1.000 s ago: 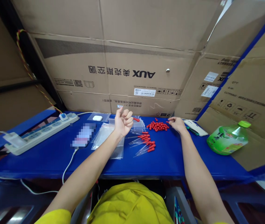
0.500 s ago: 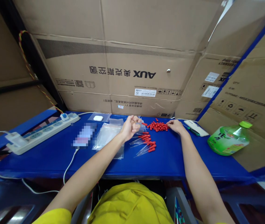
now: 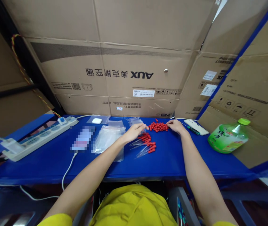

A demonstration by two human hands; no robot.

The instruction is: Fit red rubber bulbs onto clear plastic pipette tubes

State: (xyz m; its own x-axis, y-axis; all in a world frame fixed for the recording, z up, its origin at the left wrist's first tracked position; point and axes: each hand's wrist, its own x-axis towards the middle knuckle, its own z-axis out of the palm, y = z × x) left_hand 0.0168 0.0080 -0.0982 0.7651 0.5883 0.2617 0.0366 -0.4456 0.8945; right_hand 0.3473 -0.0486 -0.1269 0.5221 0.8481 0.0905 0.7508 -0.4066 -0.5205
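My left hand (image 3: 135,130) lies low on the blue table (image 3: 166,163), fingers stretched toward the top of a row of clear pipettes with red bulbs (image 3: 146,144); whether it grips one is unclear. My right hand (image 3: 175,125) rests at the right edge of a pile of loose red bulbs (image 3: 158,126), fingertips touching them. A stack of clear glass tubes (image 3: 135,121) lies just behind my left hand.
Clear plastic bags (image 3: 107,139) lie left of the pipettes. A phone (image 3: 83,141) with a cable, a white earbud case (image 3: 97,120) and a power strip (image 3: 39,136) sit further left. A white device (image 3: 196,126) and a green bottle (image 3: 228,136) lie at right. Cardboard boxes (image 3: 124,69) wall the back.
My left hand came down from a raised fist to the table at the pipettes. My right hand stayed at the red bulb pile.
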